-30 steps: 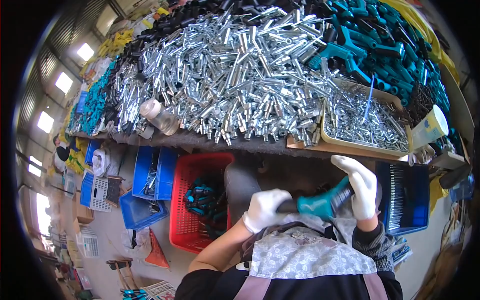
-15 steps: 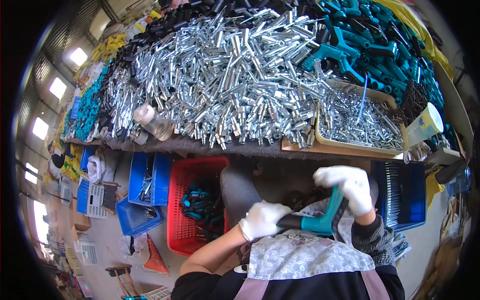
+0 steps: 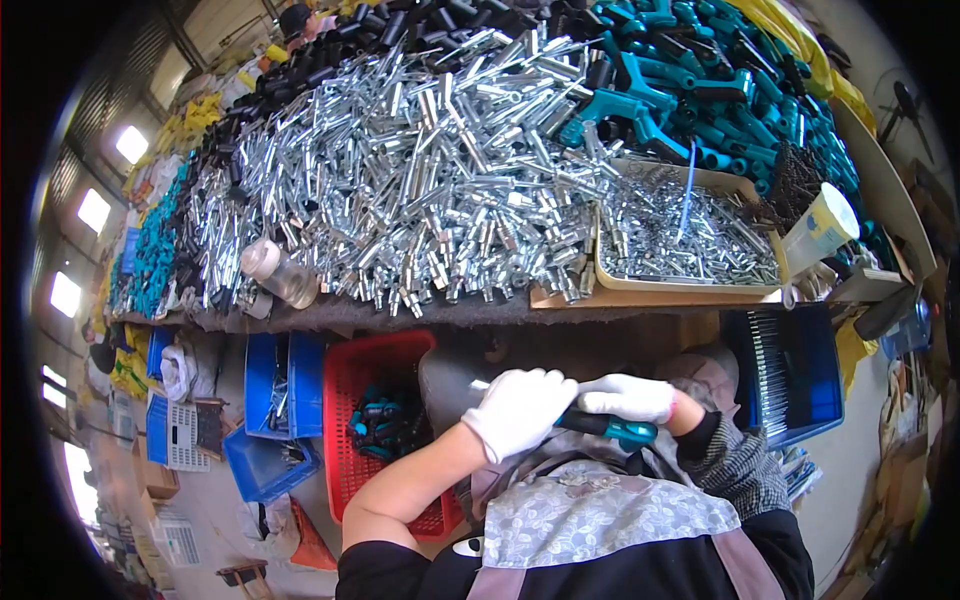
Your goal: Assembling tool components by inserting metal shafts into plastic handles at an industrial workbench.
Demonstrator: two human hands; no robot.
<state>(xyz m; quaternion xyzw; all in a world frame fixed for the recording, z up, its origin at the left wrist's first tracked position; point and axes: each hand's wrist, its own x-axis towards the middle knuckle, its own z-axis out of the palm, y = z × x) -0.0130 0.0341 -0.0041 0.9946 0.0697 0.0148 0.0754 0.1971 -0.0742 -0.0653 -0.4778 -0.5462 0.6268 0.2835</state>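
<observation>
Just above my lap, a teal and black pistol-shaped tool body (image 3: pixel 628 431) lies crosswise between my gloved hands. My left hand (image 3: pixel 527 408) is closed around its black end, which the glove mostly hides. A short bright metal tip (image 3: pixel 480 385) pokes out past the left fingers. My right hand (image 3: pixel 630 398) is closed over the upper side of the tool, fingers pointing toward the left hand. How the right fingers grip underneath is hidden.
The bench ahead holds a heap of silver metal fittings (image 3: pixel 400 190), teal housings (image 3: pixel 700 90), a tray (image 3: pixel 690 287) of small parts, a clear bottle (image 3: pixel 285 278) and a cup (image 3: pixel 822 228). A red basket (image 3: pixel 380 350) and blue bins (image 3: pixel 283 400) stand left; another blue bin (image 3: pixel 815 370) stands right.
The tool has turned, its teal part now lower and mostly covered. My right hand has come down and left onto it, close beside my left hand. The view has shifted slightly.
</observation>
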